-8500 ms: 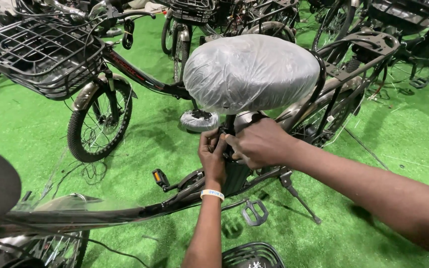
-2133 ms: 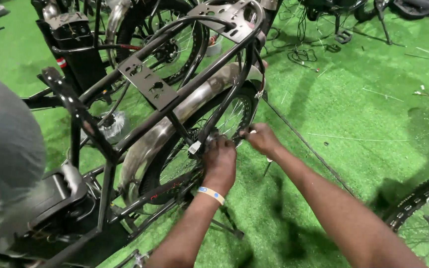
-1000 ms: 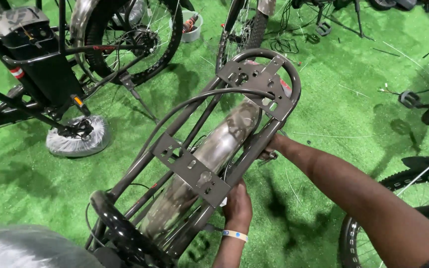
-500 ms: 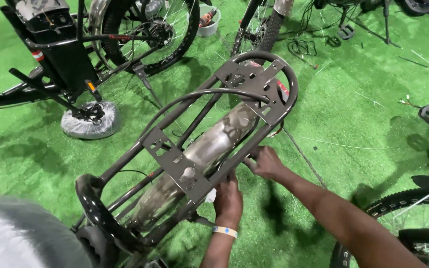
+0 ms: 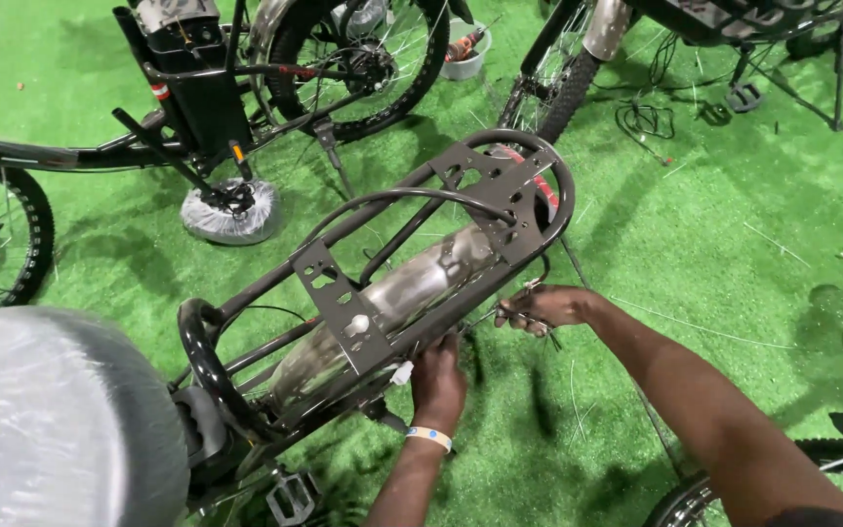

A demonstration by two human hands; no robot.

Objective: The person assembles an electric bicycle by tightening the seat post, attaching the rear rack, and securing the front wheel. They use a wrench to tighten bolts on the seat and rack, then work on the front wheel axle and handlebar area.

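Since half a second ago, my head has swung a little to the right, so the rear rack (image 5: 421,249) now runs across the middle of my view, and my right hand (image 5: 543,307) has slid further out along its near rail.

My left hand (image 5: 438,381) is curled up under the near side of the rack, knuckles toward me, with a pale band (image 5: 429,437) on the wrist. Its fingers are closed around something beneath the rail, close to a small white connector (image 5: 401,373), but the rack hides what they grip. I keep it low there, I think, to steady the part from underneath while the other hand works.

My right hand is pinched shut on a thin wire or cable end (image 5: 492,314) just below the rack's rounded far end. It is too fine to tell exactly what it is. The arm comes in from the right so the hand meets the rail side-on.

Beneath the rack lies the silver mudguard (image 5: 392,298), wrapped in clear film, and the plastic-covered saddle (image 5: 56,420) fills the near left corner. All of it stands on green artificial turf (image 5: 734,244). Far left, another bicycle's black frame (image 5: 197,98) leans on its stand, with a wrapped pedal (image 5: 229,210) near the ground and a small tub (image 5: 464,59) beyond.
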